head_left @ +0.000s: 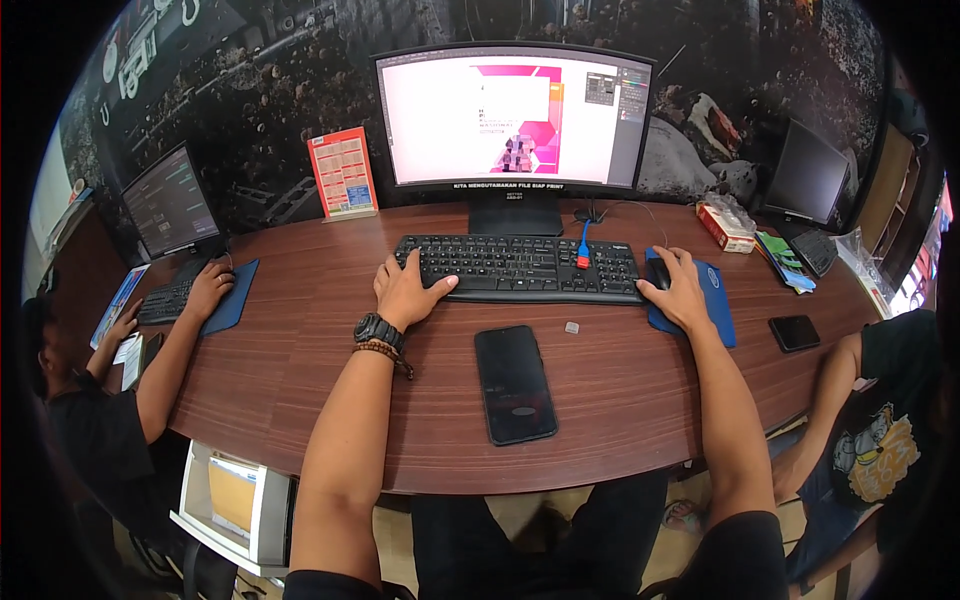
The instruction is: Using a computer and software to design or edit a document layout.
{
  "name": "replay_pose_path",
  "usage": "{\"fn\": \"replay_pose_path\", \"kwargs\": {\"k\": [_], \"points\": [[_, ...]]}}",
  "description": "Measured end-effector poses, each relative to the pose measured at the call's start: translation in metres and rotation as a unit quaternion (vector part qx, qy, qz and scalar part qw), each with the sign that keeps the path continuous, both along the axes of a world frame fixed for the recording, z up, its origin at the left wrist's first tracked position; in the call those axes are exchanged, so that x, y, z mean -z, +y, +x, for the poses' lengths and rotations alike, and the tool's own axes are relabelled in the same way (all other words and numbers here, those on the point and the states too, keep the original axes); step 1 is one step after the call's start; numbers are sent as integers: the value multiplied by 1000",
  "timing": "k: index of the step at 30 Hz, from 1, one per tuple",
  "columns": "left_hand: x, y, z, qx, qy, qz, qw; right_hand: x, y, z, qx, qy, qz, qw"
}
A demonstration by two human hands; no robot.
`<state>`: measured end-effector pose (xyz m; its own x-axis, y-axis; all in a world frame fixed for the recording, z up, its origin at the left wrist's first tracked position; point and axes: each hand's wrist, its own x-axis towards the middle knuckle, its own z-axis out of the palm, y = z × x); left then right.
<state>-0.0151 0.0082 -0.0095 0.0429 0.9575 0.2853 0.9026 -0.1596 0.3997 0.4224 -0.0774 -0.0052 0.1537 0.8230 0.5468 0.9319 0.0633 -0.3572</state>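
My left hand (408, 292) rests on the left end of a black keyboard (520, 268), its fingers spread over the keys and the thumb stretched along the front edge. A dark watch and a beaded bracelet circle that wrist. On the right, my right hand (679, 290) is curled over a black mouse (655, 272) on a blue mouse pad (716, 305). Behind the keyboard, a curved monitor (515, 120) displays a pink and white page layout in an editing window. A blue cable with a red plug (583, 258) hangs down over the keys.
A dark phone (515, 385) lies between my forearms, near a small grey square piece (572, 327). A desk calendar (343, 173) stands left of the monitor. One person works at another keyboard (168, 302) on the left; another sits at the right, near a second phone (795, 333).
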Motion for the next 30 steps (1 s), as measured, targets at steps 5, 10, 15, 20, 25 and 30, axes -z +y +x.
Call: {"fn": "replay_pose_path", "kwargs": {"k": [5, 10, 15, 20, 25, 30], "points": [[0, 0, 3, 5, -3, -3, 1000, 6, 9, 15, -9, 69, 1, 998], [0, -3, 1, 11, 5, 20, 1000, -4, 8, 5, 31, 15, -31, 999], [-4, -7, 9, 30, 31, 51, 998, 1, 8, 4, 49, 37, -2, 998], [-6, -9, 8, 15, 20, 27, 999, 11, 14, 12, -14, 59, 22, 998], [-5, -9, 10, 8, 22, 12, 1000, 14, 16, 16, -38, 57, 31, 997], [-4, -7, 8, 11, 26, 12, 1000, 13, 17, 16, -41, 62, 38, 996]]}}
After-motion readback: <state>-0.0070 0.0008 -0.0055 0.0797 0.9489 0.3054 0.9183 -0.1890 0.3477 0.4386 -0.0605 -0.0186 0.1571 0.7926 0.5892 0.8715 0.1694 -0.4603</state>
